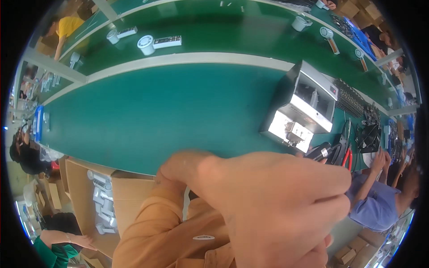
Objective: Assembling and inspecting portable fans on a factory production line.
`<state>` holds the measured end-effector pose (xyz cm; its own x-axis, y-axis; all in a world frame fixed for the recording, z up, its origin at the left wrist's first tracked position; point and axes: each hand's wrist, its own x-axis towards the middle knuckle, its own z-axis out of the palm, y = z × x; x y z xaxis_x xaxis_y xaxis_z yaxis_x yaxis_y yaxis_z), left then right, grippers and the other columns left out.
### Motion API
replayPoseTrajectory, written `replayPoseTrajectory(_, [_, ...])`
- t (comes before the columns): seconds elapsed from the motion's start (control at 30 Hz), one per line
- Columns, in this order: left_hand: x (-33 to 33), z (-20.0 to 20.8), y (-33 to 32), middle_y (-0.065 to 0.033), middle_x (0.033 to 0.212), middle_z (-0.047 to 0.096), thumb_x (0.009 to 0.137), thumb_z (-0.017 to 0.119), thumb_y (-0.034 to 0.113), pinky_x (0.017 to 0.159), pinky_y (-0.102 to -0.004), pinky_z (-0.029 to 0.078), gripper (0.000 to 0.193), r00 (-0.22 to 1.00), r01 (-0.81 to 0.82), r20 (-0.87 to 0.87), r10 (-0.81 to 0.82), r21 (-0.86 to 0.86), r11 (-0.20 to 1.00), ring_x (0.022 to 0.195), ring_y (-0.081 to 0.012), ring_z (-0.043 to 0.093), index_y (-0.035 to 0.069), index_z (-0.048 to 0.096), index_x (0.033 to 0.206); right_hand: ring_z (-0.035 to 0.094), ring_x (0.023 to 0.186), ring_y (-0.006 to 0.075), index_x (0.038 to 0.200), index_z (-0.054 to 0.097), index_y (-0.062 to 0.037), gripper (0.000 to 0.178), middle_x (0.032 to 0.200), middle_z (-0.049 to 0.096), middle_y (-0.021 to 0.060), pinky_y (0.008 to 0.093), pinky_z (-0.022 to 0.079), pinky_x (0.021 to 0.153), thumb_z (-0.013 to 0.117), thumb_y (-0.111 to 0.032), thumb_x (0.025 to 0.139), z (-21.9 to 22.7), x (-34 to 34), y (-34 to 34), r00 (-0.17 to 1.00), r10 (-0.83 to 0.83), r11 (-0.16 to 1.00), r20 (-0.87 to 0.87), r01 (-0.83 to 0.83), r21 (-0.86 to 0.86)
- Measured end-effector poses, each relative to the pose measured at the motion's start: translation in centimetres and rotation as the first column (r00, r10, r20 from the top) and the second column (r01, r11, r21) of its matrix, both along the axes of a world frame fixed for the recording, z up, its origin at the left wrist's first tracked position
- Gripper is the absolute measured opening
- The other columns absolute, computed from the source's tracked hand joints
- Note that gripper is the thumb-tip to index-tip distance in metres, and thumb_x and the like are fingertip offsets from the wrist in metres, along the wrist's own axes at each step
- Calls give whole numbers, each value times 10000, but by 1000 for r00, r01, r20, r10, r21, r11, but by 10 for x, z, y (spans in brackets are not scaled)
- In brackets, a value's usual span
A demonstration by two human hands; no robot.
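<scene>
While curled, hold unclear, left hand [277, 196] before green tabletop [156, 107], open carton [129, 192] alongside, co-workers [377, 206] around.

1. Garment [178, 239]: orange-tan cloth, with stitched seams and folds low on the front.
2. Sleeve [154, 212]: matching cloth, creased, its end leaving the wrist [174, 167] bare.
3. Patch [203, 237]: 1 small white oval with dark marking.
4. Hand [277, 201]: ungloved, rounded knuckles, slightly blurred.

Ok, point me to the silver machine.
In the head view, the silver machine stands right of centre on the near green tabletop, just up and left of the red-handled tool.
</scene>
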<state>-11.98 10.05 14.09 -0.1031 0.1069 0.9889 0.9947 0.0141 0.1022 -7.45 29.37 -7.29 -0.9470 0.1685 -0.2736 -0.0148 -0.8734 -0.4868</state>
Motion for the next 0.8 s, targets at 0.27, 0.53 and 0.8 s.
replayPoseTrajectory(0.27, [16, -1, 8, -61, 549, 484, 435, 567, -7, 325, -247, 206, 139, 922, -224, 378, 89, 331, 917, 416, -135, 432, -16, 455, 517, 305, 419, 108, 1253, 558, -101, 684, 570, 365, 8, 245, 285, 358, 301, -677, 991, -14, 5, 15, 997, 71, 997, -13, -71, -21])
replayPoseTrajectory(0.53, [25, 7, 4, -67, 548, 498, 469, 611, 44, 319, -201, 247, 140, 856, -260, 472, 213, 35, 965, 378, -85, 420, -15, 491, 509, 314, 427, 106, 1249, 552, -89, 678, 569, 363, 8, 244, 283, 364, 297, -665, 998, 5, 0, 5, 985, 53, 994, -165, -68, -86])
replayPoseTrajectory(0.8, [33, 3, 26, -64, 548, 493, 447, 610, 119, 319, -199, 258, 213, 808, -286, 572, 141, 173, 943, 379, -85, 426, -1, 440, 493, 330, 433, 104, 1211, 541, -81, 646, 575, 369, 6, 239, 284, 377, 326, -652, 999, 8, 1, -1, 982, 47, 994, -181, -64, -86])
